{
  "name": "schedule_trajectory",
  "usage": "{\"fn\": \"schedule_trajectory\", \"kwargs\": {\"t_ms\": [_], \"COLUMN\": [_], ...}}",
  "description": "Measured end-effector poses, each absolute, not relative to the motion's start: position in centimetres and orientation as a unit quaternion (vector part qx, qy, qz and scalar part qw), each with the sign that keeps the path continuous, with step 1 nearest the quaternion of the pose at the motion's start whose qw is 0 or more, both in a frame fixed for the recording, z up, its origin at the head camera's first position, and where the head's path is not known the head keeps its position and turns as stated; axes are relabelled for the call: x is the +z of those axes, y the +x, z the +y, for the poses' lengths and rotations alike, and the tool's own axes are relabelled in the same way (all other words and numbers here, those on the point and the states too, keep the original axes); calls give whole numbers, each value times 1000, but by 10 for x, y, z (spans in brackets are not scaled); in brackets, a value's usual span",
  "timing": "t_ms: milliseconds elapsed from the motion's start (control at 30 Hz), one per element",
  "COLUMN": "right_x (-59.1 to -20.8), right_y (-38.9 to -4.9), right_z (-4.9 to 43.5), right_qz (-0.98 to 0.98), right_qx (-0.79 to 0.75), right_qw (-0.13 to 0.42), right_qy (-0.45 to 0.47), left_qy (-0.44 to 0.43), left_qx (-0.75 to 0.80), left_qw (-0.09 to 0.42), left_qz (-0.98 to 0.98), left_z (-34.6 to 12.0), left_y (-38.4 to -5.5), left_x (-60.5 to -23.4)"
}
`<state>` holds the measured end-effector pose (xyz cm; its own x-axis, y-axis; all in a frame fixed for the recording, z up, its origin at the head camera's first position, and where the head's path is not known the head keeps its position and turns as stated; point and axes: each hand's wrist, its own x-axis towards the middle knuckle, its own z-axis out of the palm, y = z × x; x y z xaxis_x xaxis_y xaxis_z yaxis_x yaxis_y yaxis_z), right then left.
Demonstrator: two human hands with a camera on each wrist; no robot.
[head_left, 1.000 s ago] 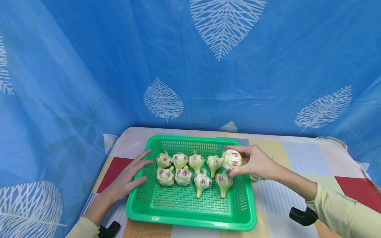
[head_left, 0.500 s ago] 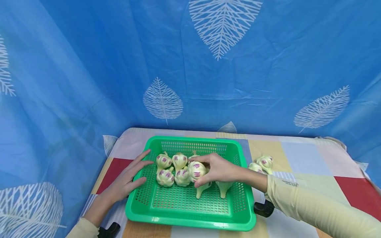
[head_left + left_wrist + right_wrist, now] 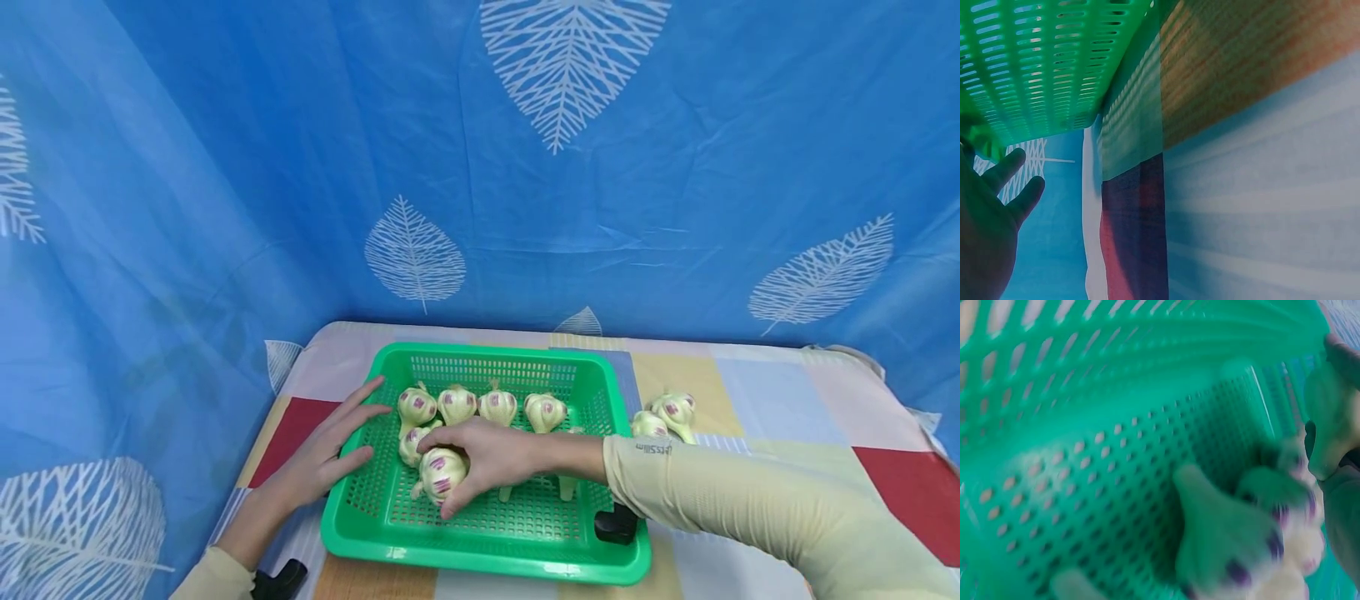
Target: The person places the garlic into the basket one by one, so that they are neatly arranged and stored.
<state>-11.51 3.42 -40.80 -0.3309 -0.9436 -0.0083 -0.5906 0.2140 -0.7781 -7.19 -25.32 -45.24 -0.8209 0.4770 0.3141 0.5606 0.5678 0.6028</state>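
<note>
A green plastic basket (image 3: 480,568) stands on the table with several purple-streaked garlic bulbs in it; a back row includes one bulb (image 3: 545,412) at the right. My right hand (image 3: 495,454) reaches over the basket and grips a garlic bulb (image 3: 442,477) between thumb and fingers, low over the front-left part. In the right wrist view that held bulb (image 3: 1332,415) shows at the right edge. The front-row bulbs are partly hidden beneath my right hand and forearm. My left hand (image 3: 324,454) rests at the basket's left rim, fingers extended and spread.
Two more garlic bulbs, one of them (image 3: 675,410) farther back, lie on the patchwork tablecloth (image 3: 780,392) right of the basket. A blue curtain (image 3: 480,208) with white leaf prints hangs behind and to the left. Black straps (image 3: 617,525) sit at the wrists.
My right hand has carried the garlic bulb from the basket's right side leftward and toward the front. The two bulbs outside have come into fuller view. My left hand stays put.
</note>
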Motion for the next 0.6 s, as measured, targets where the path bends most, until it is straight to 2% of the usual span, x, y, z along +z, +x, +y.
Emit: {"fn": "schedule_trajectory", "kwargs": {"t_ms": [167,367,600], "right_x": [-412,-422,-439], "right_y": [-108,-103,-100], "right_z": [15,2,-12], "right_qz": [725,716,734], "right_qx": [-344,-351,-340], "right_qw": [257,291,270], "right_qy": [-538,-529,-522], "left_qy": [-289,-290,-292], "left_qx": [-362,-362,-362], "left_qw": [55,50,51], "left_qz": [-884,-885,-884], "left_z": [-254,-253,-254], "left_y": [-72,-73,-73], "left_x": [-452,-452,-450]}}
